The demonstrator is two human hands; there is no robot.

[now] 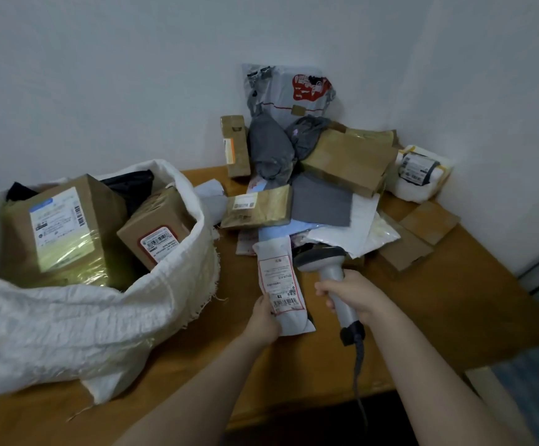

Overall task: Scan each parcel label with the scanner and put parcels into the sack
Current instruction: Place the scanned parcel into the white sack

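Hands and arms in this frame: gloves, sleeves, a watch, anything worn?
Nothing worn that shows. The left hand and right hand are bare, with no gloves, rings or tape visible. The left forearm and right forearm are uncovered to the frame edge, with no sleeve, watch, wristband or marking in view.

A slim white soft parcel [281,284], label [281,281] up with its barcode nearest you, is dead ahead, its near end held in your left hand [264,320]. At its 3 o'clock your right hand [355,296] grips the grey corded scanner [332,275], head aimed toward 11 o'clock. The white woven sack [78,317] slumps open at 9 o'clock holding taped boxes [65,226]; more parcels [310,175] are heaped at 12 o'clock.
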